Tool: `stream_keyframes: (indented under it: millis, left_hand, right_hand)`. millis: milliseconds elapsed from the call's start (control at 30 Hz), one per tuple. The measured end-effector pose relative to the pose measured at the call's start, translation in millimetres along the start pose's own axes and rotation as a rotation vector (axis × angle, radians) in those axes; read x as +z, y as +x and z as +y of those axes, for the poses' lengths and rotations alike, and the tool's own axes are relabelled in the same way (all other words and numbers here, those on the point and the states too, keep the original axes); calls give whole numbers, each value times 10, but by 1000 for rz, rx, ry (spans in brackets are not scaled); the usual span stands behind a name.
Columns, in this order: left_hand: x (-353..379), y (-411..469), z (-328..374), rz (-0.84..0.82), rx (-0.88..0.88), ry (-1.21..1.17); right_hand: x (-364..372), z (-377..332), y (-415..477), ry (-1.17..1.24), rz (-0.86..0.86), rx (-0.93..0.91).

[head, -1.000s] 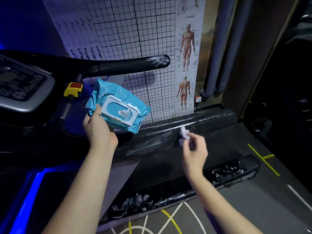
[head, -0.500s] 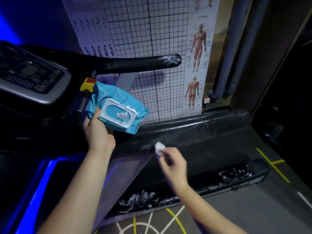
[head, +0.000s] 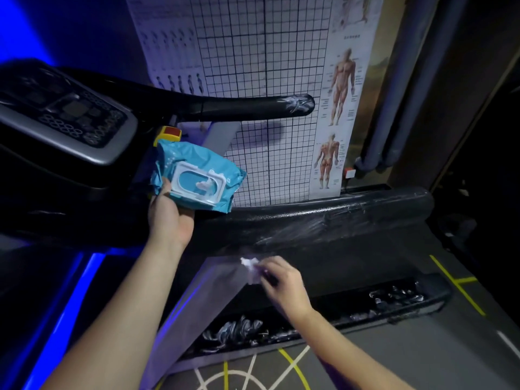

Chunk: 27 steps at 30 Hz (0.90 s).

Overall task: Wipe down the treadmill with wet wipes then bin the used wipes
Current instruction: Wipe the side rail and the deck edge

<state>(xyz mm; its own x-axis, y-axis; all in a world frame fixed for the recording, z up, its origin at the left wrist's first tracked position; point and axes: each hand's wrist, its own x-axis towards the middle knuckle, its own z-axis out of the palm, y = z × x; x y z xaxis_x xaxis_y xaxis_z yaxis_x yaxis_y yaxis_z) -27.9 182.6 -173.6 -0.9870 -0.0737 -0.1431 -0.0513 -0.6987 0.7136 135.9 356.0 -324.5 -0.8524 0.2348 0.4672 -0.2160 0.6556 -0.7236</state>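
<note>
My left hand (head: pixel 168 218) grips a blue pack of wet wipes (head: pixel 197 177) with a white flip lid, held up beside the treadmill console (head: pixel 64 119). My right hand (head: pixel 281 282) pinches a small crumpled white wipe (head: pixel 249 263) against the grey upright of the treadmill frame (head: pixel 216 280), just below the black wrapped motor cover (head: pixel 323 218). The black handrail (head: pixel 253 108) runs to the right above the pack, with a yellow and red stop button (head: pixel 168 133) under it.
A grid chart and an anatomy poster (head: pixel 340 108) hang on the wall behind the treadmill. Grey pipes (head: pixel 405 88) stand at the right. A black side rail with crinkled plastic wrap (head: pixel 394 296) lies low. Yellow and white lines (head: pixel 455 282) mark the floor.
My right hand has carried the wipe leftward and down from the black motor cover to the grey upright. The left hand still holds the pack in the same place.
</note>
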Motion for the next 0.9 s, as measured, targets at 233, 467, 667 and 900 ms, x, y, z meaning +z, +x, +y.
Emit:
stream_keyframes:
  millis: [233, 467, 667, 900]
  left_hand:
    - [-148, 37, 11, -130, -110, 51]
    - [-232, 63, 15, -270, -189, 85]
    - [-235, 77, 3, -301, -203, 98]
    - [-260, 91, 33, -318, -235, 95]
  right_hand:
    - [-428, -208, 319, 31, 678, 219]
    - [162, -150, 266, -101, 411, 85]
    - [335, -53, -63, -206, -138, -71]
    - [-122, -350, 269, -216, 477, -63]
